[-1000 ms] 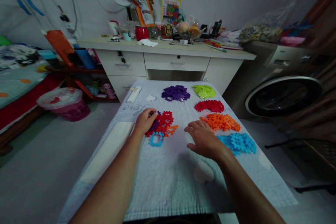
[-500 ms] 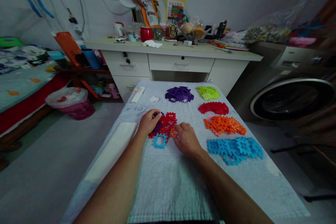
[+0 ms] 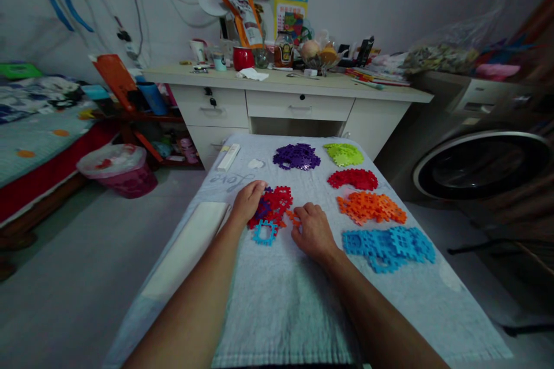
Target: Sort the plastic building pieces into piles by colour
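On the table [image 3: 277, 300], sorted heaps [image 3: 371, 209] down the right edge. Near the middle, the mixed pile [image 3: 273, 206], flanked by both hands. Left hand [image 3: 249, 200] laid loosely spread on its left side. Right hand [image 3: 314, 232] curled at its right, fingertips at an orange tile [image 3: 294, 218]; cannot tell whether pinched. Both equally near.

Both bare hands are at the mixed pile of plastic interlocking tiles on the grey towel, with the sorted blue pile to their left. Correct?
No: the head view shows the left hand and right hand at the mixed pile, but the blue pile lies to their right.
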